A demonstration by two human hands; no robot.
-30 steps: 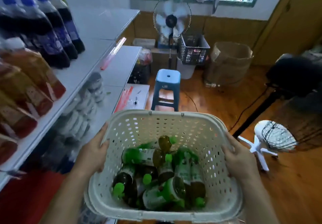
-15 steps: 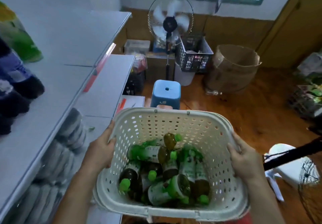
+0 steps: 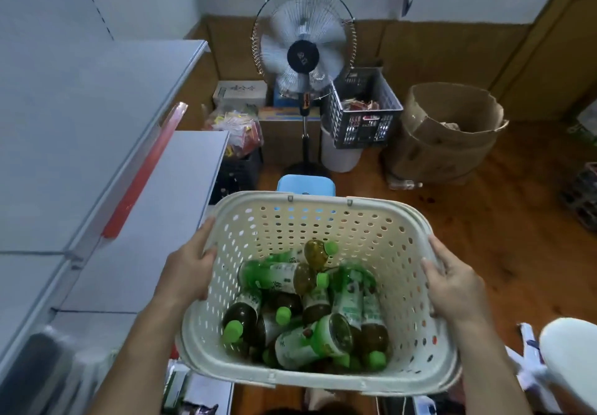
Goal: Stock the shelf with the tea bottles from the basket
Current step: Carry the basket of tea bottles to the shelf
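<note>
Shelf (image 3: 97, 117) now bare; both hands still grip basket (image 3: 323, 379).

I am seeing the basket (image 3: 323, 220) sitting between my two hands, the left hand (image 3: 189, 271) lying on its left wall and the right hand (image 3: 454, 282) on its right rim. The tea bottles (image 3: 310, 304) are lying piled in the basket, between the fingers of both hands. The shelf (image 3: 80, 130) is running along to the left of my left fingers. Beyond the basket's far rim, a stool (image 3: 305, 184) is standing, and a fan (image 3: 303, 56) is standing behind that.
</note>
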